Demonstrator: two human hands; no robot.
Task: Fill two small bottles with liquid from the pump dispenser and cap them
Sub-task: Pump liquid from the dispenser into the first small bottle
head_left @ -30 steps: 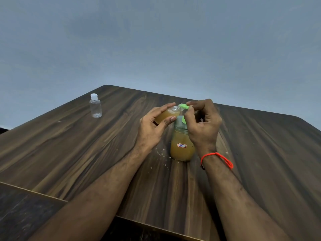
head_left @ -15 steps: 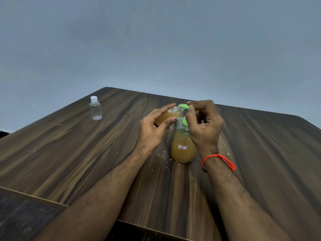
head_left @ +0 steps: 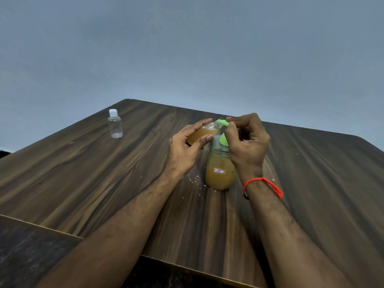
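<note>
A pump dispenser [head_left: 220,170] of amber liquid with a green pump head [head_left: 223,122] stands mid-table. My left hand [head_left: 185,149] grips a small clear bottle [head_left: 202,133], tilted, mostly full of amber liquid, its open mouth at the green spout. My right hand [head_left: 245,142] sits over the pump head, thumb and curled fingers on it. A second small bottle [head_left: 115,126], clear and with a white cap on, stands upright at the far left of the table.
The dark wood-grain table [head_left: 104,183] has its near edge at the bottom and corners at far left and far right. Small pale specks [head_left: 194,180] lie on the wood left of the dispenser. A red thread band [head_left: 264,183] circles my right wrist.
Both hands and the bottle stay almost in place at the pump. The view has shifted slightly.
</note>
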